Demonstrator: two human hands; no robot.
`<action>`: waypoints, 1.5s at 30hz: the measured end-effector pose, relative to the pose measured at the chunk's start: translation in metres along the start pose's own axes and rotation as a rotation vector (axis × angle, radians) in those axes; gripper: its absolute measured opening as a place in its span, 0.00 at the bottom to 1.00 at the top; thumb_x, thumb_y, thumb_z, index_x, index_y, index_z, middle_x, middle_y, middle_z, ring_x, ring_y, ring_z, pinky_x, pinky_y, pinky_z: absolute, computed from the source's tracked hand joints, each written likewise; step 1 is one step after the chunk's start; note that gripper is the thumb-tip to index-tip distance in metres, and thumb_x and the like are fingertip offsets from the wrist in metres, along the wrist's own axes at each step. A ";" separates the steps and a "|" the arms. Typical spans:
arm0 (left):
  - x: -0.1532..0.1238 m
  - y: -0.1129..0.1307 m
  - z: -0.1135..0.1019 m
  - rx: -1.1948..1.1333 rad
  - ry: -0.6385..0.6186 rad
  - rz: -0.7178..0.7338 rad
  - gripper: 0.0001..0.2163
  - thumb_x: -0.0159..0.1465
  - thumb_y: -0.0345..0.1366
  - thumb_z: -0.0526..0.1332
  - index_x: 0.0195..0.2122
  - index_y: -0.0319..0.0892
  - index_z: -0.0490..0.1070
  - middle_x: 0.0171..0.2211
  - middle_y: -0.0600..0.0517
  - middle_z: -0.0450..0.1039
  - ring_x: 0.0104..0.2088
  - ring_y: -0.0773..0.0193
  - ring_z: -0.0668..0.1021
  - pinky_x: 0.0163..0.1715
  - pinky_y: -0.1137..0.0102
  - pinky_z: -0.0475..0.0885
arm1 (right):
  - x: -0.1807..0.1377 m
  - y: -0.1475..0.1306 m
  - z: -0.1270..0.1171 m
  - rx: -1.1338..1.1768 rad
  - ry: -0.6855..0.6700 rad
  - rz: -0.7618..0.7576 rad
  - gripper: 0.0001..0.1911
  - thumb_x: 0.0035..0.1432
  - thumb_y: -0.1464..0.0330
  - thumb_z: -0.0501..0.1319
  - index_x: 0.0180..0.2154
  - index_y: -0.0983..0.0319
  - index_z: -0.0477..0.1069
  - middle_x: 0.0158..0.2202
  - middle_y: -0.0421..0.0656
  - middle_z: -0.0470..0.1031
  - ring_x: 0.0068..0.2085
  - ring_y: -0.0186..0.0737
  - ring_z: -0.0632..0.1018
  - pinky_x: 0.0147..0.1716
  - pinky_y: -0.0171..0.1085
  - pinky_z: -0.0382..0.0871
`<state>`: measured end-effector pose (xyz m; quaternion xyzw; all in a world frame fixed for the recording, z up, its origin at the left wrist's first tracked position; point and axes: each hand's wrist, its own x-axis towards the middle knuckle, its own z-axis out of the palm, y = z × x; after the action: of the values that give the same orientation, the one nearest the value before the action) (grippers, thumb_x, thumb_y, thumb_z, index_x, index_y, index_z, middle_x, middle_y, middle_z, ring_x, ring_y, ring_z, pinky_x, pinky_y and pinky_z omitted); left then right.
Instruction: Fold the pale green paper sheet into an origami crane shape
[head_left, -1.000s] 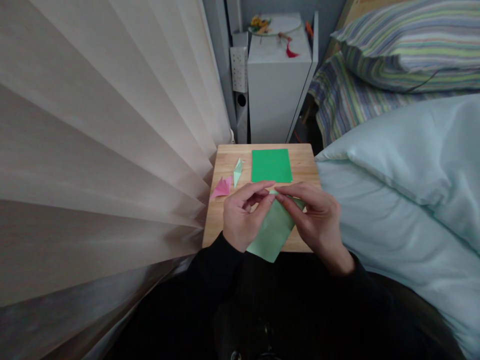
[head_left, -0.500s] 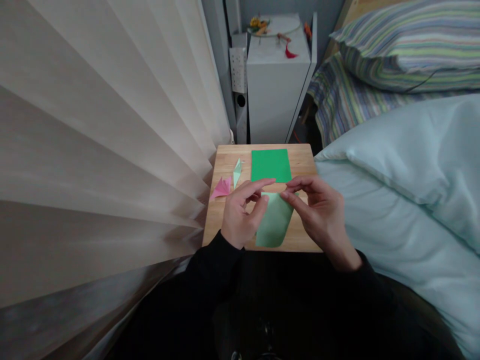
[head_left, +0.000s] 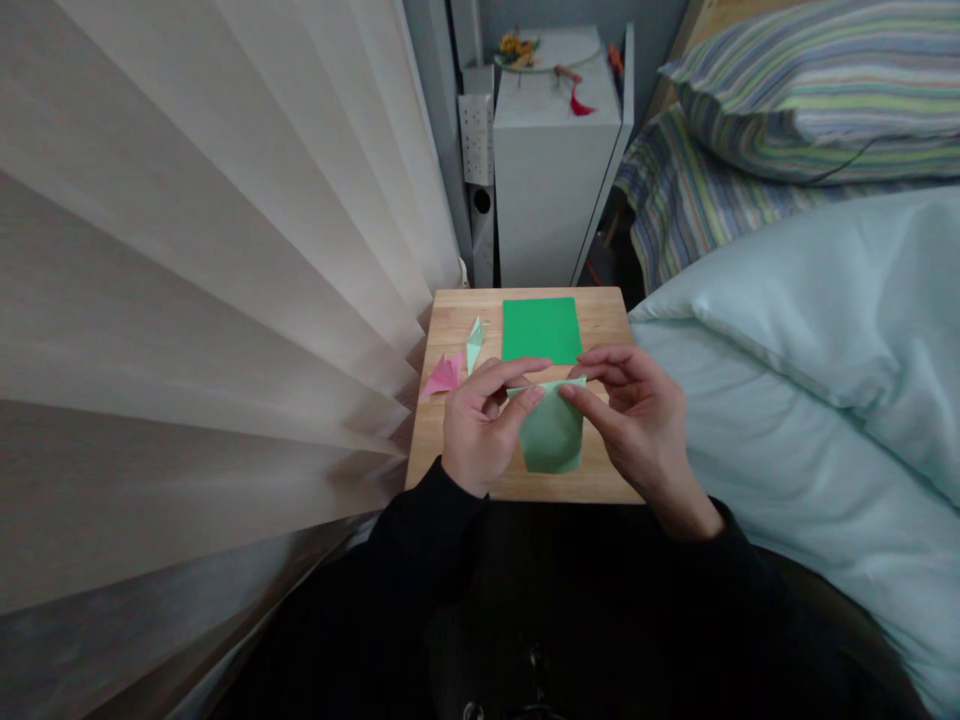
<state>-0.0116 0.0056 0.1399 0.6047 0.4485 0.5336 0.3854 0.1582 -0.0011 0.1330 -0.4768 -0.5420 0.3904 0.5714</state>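
Observation:
A pale green sheet of paper (head_left: 553, 435) is bent over on itself above the small wooden table (head_left: 450, 325). My left hand (head_left: 476, 430) pinches its upper left corner between thumb and fingers. My right hand (head_left: 637, 420) pinches its upper right corner in the same way. Just beyond my fingers a darker green paper square (head_left: 541, 330) lies flat on the table. A folded pale green paper figure (head_left: 474, 343) and a folded pink one (head_left: 444, 375) lie to the left of my left hand.
A pleated beige curtain (head_left: 202, 300) hangs along the table's left side. A pale blue duvet (head_left: 810, 350) borders the right. Behind the table stand a white cabinet (head_left: 555, 170) with small items on top and a striped pillow (head_left: 817, 90).
The pale sheet went from a slanted spread overhanging the near table edge to a shorter, bent-over shape. Both hands brought its far edge together; its near end drew up onto the table.

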 end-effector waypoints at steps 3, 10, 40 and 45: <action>0.000 0.002 0.000 -0.005 -0.026 -0.007 0.09 0.64 0.34 0.68 0.45 0.49 0.83 0.30 0.54 0.78 0.31 0.65 0.78 0.41 0.65 0.76 | 0.002 0.001 -0.001 0.054 0.007 0.028 0.18 0.54 0.64 0.74 0.44 0.55 0.70 0.36 0.39 0.81 0.38 0.40 0.83 0.43 0.42 0.79; 0.002 0.013 0.000 0.107 -0.109 0.027 0.06 0.65 0.32 0.65 0.41 0.44 0.79 0.33 0.52 0.78 0.33 0.64 0.79 0.37 0.67 0.75 | -0.001 0.000 0.003 0.080 0.000 0.056 0.23 0.52 0.63 0.76 0.43 0.55 0.66 0.30 0.35 0.79 0.34 0.39 0.82 0.37 0.39 0.76; 0.008 -0.010 0.000 0.320 -0.333 0.176 0.05 0.67 0.29 0.60 0.34 0.42 0.67 0.30 0.54 0.69 0.31 0.65 0.72 0.33 0.69 0.67 | 0.003 0.000 -0.004 -0.187 -0.173 0.237 0.23 0.52 0.59 0.74 0.46 0.57 0.68 0.29 0.39 0.82 0.36 0.49 0.85 0.43 0.48 0.74; 0.008 -0.011 0.000 0.291 -0.306 0.176 0.06 0.66 0.27 0.62 0.32 0.42 0.70 0.30 0.53 0.71 0.31 0.65 0.73 0.33 0.69 0.67 | 0.002 0.001 -0.002 -0.134 -0.161 0.276 0.24 0.49 0.60 0.75 0.44 0.57 0.69 0.28 0.38 0.82 0.35 0.48 0.86 0.41 0.46 0.75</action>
<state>-0.0128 0.0166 0.1323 0.7645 0.4026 0.3968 0.3098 0.1603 0.0011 0.1329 -0.5507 -0.5402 0.4654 0.4341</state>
